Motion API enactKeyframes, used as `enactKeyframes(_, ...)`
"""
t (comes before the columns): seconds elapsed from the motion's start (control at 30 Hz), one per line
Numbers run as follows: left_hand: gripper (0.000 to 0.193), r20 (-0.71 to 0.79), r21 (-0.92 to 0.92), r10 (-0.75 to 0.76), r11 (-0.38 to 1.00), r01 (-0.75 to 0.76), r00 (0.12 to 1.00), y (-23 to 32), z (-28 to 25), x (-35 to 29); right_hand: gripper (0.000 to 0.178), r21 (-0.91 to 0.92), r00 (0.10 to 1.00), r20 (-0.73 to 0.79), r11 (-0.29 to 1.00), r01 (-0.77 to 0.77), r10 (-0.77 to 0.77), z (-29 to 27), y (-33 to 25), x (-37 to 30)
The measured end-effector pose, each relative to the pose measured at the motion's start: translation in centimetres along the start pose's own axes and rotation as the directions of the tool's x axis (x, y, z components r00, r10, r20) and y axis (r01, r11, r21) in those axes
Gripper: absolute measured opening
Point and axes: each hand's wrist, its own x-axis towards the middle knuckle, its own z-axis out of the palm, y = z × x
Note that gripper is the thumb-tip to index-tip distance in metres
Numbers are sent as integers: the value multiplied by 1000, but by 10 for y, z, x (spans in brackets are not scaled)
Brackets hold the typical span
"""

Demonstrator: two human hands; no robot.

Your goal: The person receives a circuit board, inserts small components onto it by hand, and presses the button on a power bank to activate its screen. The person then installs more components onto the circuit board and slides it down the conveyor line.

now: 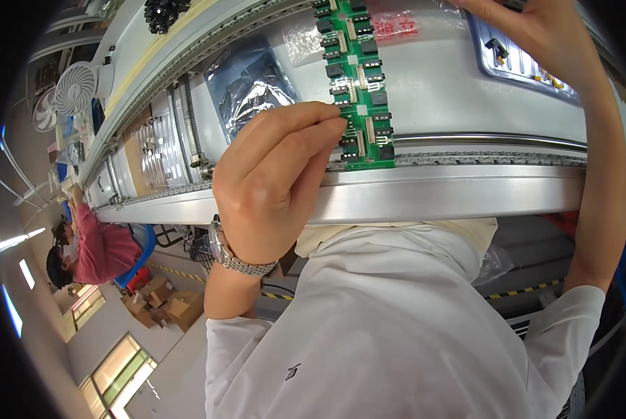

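Note:
A long green circuit board (pixel 360 91) with black chips and pale connectors lies across the front metal rail. My left hand (pixel 274 164), wearing a metal watch, is closed in a pinch over the board's left edge. Its fingertips touch a spot beside the black sockets; anything between them is too small or hidden to make out. Farther right, my right hand (pixel 547 31) reaches over a blue-rimmed tray (pixel 487 59) holding a few small black and yellow parts. Its thumb is stretched away from the rest of the hand, and the top edge cuts off the fingertips.
A shiny dark antistatic bag (pixel 250 84) lies left of the board, and clear plastic bags (pixel 306 38) lie behind it. The aluminium rail (pixel 452 195) runs along the front. At far left are a white fan (pixel 76 89) and a seated person (pixel 103 244) in red.

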Motion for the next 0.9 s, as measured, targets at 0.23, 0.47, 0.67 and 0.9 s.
enactKeyframes(0.23,15,8,32,49,998,-49,999,0,5,1,4,55,989,-67,990,-126,130,5,-3,-6)
enactKeyframes(0.47,15,29,112,67,991,-70,997,-3,7,-2,5,142,981,-72,975,-170,182,7,2,-9)
enactKeyframes(0.67,18,50,-2,-19,1000,19,999,-1,-4,4,6,35,999,-22,998,-48,48,1,9,5)
enactKeyframes(0.9,35,257,-362,-459,770,525,851,-29,-25,29,9,-196,912,155,893,406,-381,-10,-13,4)
